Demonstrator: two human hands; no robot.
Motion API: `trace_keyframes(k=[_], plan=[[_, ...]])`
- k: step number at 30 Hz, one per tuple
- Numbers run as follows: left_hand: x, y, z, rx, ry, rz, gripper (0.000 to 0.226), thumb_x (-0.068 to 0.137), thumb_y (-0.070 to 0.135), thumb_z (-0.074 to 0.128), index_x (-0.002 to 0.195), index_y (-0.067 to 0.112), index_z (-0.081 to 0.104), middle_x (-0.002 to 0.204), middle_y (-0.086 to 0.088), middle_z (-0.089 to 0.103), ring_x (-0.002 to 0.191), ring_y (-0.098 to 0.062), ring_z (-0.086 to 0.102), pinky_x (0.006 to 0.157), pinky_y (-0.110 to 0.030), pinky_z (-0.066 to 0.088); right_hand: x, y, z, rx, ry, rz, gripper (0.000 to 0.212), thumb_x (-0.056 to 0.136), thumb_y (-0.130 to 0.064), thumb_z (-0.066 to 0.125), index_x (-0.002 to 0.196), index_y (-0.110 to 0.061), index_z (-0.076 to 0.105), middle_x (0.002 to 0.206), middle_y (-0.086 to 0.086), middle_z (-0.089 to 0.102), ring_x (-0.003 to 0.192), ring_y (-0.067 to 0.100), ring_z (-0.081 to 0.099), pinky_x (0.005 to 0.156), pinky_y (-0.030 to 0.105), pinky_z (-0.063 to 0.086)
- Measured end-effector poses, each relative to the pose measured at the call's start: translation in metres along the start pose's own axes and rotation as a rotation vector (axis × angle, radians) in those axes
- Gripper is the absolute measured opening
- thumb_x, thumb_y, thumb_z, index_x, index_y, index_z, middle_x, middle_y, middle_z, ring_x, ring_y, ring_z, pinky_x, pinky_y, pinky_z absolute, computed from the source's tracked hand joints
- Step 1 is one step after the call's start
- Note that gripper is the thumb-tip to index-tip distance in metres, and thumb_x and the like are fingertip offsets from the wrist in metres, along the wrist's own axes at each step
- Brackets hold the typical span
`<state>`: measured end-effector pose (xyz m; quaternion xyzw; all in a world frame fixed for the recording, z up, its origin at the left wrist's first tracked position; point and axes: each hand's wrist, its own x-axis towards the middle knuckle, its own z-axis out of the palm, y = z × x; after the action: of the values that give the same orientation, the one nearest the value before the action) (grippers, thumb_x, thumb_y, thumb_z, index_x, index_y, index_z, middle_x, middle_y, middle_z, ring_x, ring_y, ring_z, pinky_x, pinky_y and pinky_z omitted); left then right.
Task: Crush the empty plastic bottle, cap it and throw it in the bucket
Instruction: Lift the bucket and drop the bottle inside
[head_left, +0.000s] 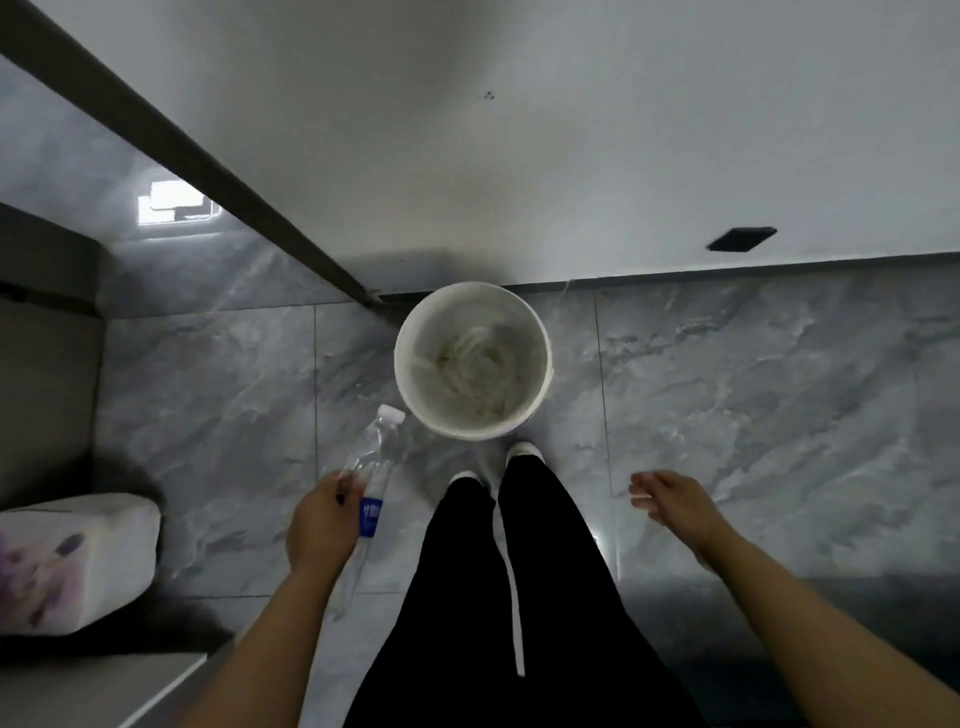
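I look straight down at a white bucket (471, 361) standing on the grey tiled floor by the wall, with some clear plastic in its bottom. My left hand (319, 525) grips a clear plastic bottle (373, 470) with a blue label around its middle, to the lower left of the bucket. The bottle's white-capped neck points up toward the bucket's rim; its shape looks long and uncrushed. My right hand (675, 501) hangs free on the right, fingers loosely apart, holding nothing. My legs in black trousers stand just in front of the bucket.
A white wall (571, 130) with a dark socket plate (742, 239) runs behind the bucket. A dark door frame (208, 156) slants down to the bucket's left. A cushion with a purple flower print (72, 561) lies on grey furniture at the left edge.
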<state>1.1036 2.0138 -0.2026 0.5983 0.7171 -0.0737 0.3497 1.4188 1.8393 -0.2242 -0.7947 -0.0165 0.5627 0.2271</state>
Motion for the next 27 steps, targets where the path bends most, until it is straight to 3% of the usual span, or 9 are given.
trace_keyframes(k=[3, 7, 10, 12, 15, 19, 21, 24, 27], plan=[[0.044, 0.026, 0.017, -0.005, 0.003, 0.033, 0.026, 0.095, 0.024, 0.044, 0.101, 0.004, 0.06, 0.099, -0.021, 0.068, 0.087, -0.032, 0.062, 0.077, -0.036, 0.046, 0.047, -0.037, 0.01, -0.028, -0.001, -0.049, 0.033, 0.094, -0.012, 0.039, 0.114, 0.008, 0.056, 0.117, 0.026, 0.062, 0.104, 0.035, 0.06, 0.067, 0.018, 0.04], [0.107, 0.054, 0.052, -0.017, -0.055, 0.085, 0.025, 0.096, 0.025, 0.038, 0.093, 0.007, 0.056, 0.091, -0.014, 0.064, 0.076, -0.024, 0.056, 0.069, -0.031, 0.04, 0.115, -0.068, 0.036, -0.08, 0.032, -0.13, 0.032, 0.093, -0.017, 0.041, 0.113, 0.002, 0.058, 0.114, 0.022, 0.064, 0.092, 0.025, 0.061, 0.079, 0.03, 0.045], [0.152, 0.065, 0.088, -0.033, -0.108, 0.099, 0.025, 0.096, 0.018, 0.035, 0.084, 0.006, 0.054, 0.083, -0.013, 0.06, 0.068, -0.022, 0.053, 0.06, -0.031, 0.038, 0.171, -0.078, 0.064, -0.208, 0.103, -0.203, 0.032, 0.092, -0.02, 0.041, 0.107, 0.0, 0.061, 0.111, 0.022, 0.066, 0.1, 0.034, 0.061, 0.091, 0.041, 0.047], [0.179, 0.066, 0.112, -0.03, -0.177, 0.12, 0.027, 0.094, 0.014, 0.034, 0.086, 0.0, 0.055, 0.084, -0.018, 0.062, 0.07, -0.025, 0.056, 0.065, -0.034, 0.043, 0.204, -0.079, 0.086, -0.305, 0.144, -0.245, 0.033, 0.092, -0.021, 0.04, 0.106, 0.0, 0.061, 0.108, 0.021, 0.066, 0.103, 0.036, 0.06, 0.087, 0.034, 0.044], [0.217, 0.066, 0.146, -0.001, -0.254, 0.148, 0.025, 0.096, 0.016, 0.032, 0.089, 0.006, 0.053, 0.081, -0.012, 0.059, 0.07, -0.024, 0.055, 0.066, -0.034, 0.041, 0.252, -0.078, 0.114, -0.376, 0.214, -0.297, 0.037, 0.092, -0.024, 0.041, 0.12, -0.004, 0.055, 0.119, 0.018, 0.063, 0.109, 0.031, 0.058, 0.088, 0.031, 0.042], [0.264, 0.065, 0.188, 0.08, -0.312, 0.196, 0.025, 0.095, 0.014, 0.038, 0.074, 0.009, 0.051, 0.067, -0.005, 0.053, 0.062, -0.021, 0.049, 0.059, -0.029, 0.035, 0.299, -0.071, 0.134, -0.414, 0.367, -0.293, 0.044, 0.092, -0.027, 0.039, 0.132, -0.007, 0.041, 0.136, 0.017, 0.043, 0.119, 0.033, 0.048, 0.095, 0.042, 0.042], [0.283, 0.064, 0.206, 0.122, -0.316, 0.195, 0.02, 0.092, 0.014, 0.044, 0.075, 0.008, 0.052, 0.071, -0.008, 0.056, 0.069, -0.024, 0.052, 0.059, -0.028, 0.034, 0.317, -0.068, 0.138, -0.421, 0.377, -0.328, 0.042, 0.094, -0.025, 0.034, 0.132, -0.008, 0.04, 0.135, 0.02, 0.043, 0.118, 0.035, 0.046, 0.095, 0.041, 0.041], [0.308, 0.069, 0.228, 0.095, -0.33, 0.177, 0.022, 0.089, 0.017, 0.051, 0.089, -0.002, 0.062, 0.092, -0.024, 0.066, 0.086, -0.035, 0.062, 0.078, -0.039, 0.047, 0.333, -0.06, 0.137, -0.412, 0.344, -0.407, 0.041, 0.095, -0.025, 0.025, 0.127, -0.011, 0.046, 0.119, 0.022, 0.058, 0.104, 0.034, 0.055, 0.083, 0.035, 0.042], [0.326, 0.074, 0.251, 0.021, -0.369, 0.176, 0.023, 0.087, 0.013, 0.056, 0.101, -0.004, 0.061, 0.098, -0.02, 0.064, 0.091, -0.033, 0.062, 0.083, -0.041, 0.051, 0.335, -0.054, 0.135, -0.382, 0.336, -0.456, 0.042, 0.097, -0.032, 0.023, 0.133, -0.02, 0.041, 0.116, 0.017, 0.062, 0.101, 0.032, 0.057, 0.083, 0.034, 0.042]])
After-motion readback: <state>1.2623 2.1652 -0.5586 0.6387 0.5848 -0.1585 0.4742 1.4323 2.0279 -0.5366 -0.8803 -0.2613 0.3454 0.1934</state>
